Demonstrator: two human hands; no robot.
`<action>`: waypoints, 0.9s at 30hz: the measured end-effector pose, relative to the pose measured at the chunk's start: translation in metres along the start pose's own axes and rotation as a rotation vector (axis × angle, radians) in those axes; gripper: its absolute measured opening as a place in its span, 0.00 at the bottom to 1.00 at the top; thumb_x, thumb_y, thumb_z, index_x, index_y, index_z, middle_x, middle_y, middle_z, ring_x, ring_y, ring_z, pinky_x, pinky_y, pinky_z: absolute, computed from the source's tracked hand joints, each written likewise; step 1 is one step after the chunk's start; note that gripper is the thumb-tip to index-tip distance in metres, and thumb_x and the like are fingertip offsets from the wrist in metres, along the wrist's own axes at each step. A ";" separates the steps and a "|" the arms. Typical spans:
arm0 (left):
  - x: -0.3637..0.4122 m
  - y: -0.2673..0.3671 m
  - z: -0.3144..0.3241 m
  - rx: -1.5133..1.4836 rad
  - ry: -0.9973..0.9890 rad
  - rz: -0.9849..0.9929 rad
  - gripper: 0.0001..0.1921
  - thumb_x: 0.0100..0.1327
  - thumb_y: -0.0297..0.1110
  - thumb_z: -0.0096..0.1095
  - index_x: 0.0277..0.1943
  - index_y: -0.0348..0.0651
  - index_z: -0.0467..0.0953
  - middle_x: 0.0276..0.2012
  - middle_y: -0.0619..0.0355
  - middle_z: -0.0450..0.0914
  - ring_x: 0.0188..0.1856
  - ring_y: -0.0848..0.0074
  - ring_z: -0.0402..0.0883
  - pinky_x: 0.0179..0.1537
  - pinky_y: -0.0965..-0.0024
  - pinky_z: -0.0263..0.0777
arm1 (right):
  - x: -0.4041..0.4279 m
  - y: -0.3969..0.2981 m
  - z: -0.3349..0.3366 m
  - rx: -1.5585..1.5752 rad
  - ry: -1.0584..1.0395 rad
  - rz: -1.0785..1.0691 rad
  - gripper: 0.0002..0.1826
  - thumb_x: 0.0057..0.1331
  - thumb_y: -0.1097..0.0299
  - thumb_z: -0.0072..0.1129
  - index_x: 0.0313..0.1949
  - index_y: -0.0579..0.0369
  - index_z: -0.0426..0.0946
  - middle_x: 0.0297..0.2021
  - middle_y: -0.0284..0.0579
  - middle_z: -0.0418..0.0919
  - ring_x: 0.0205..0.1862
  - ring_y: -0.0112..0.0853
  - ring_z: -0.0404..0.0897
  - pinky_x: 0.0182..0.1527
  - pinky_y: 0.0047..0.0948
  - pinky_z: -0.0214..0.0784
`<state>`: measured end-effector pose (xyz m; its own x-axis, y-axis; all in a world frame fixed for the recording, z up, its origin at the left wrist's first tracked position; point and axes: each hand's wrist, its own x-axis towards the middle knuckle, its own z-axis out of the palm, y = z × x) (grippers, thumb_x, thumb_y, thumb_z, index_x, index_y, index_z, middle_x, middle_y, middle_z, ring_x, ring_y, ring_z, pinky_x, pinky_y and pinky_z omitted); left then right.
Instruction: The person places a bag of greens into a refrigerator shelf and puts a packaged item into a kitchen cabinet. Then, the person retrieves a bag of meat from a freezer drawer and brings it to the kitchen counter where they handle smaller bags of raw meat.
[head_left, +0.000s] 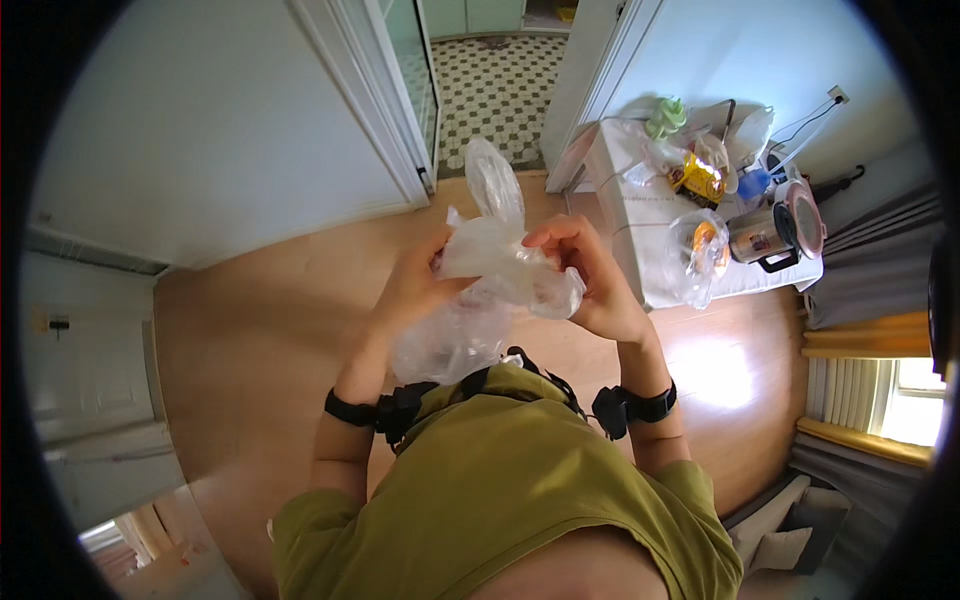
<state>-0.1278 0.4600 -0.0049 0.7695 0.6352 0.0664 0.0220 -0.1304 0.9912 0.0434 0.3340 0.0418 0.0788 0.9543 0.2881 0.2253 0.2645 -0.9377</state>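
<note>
A thin translucent plastic bag (484, 255) is bunched up between my two hands, in front of my chest. My left hand (424, 281) grips its left side, with the thumb lying across the film. On the right, my right hand (589, 277) pinches the crumpled film between thumb and fingers. One loop of the bag stands up above the hands, and its loose body hangs down on the left, near my shirt. Whether anything lies inside the folds I cannot tell.
A table with a white cover (626, 255) stands at the right. On it are a metal kettle (757, 234), a clear bag with something orange (697, 251), a yellow packet (701, 180) and a green item (666, 118). Ahead, a doorway opens onto a tiled floor (491, 97).
</note>
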 end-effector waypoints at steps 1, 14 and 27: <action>0.019 -0.001 -0.004 0.095 0.078 0.138 0.18 0.48 0.27 0.64 0.44 0.41 0.71 0.29 0.64 0.74 0.28 0.84 0.70 0.29 0.79 0.64 | 0.018 0.004 -0.004 0.035 0.021 -0.012 0.23 0.46 0.81 0.54 0.44 0.57 0.65 0.35 0.34 0.65 0.32 0.20 0.62 0.35 0.16 0.56; 0.262 0.033 -0.046 0.466 -0.020 0.340 0.11 0.50 0.33 0.63 0.34 0.41 0.69 0.26 0.58 0.74 0.21 0.74 0.72 0.23 0.74 0.65 | 0.212 0.099 -0.113 0.353 0.190 -0.047 0.26 0.41 0.78 0.52 0.44 0.56 0.63 0.34 0.33 0.61 0.36 0.20 0.60 0.40 0.17 0.53; 0.444 -0.013 -0.102 0.309 0.073 -0.056 0.12 0.51 0.33 0.62 0.32 0.36 0.67 0.20 0.61 0.65 0.22 0.81 0.61 0.25 0.78 0.59 | 0.417 0.184 -0.218 0.141 -0.287 -0.072 0.16 0.41 0.82 0.44 0.34 0.60 0.67 0.33 0.40 0.64 0.36 0.27 0.64 0.40 0.23 0.55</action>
<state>0.1486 0.8215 0.0231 0.7141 0.6993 0.0323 0.2640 -0.3118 0.9127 0.3293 0.7508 0.0316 -0.2143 0.9272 0.3073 0.0818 0.3305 -0.9402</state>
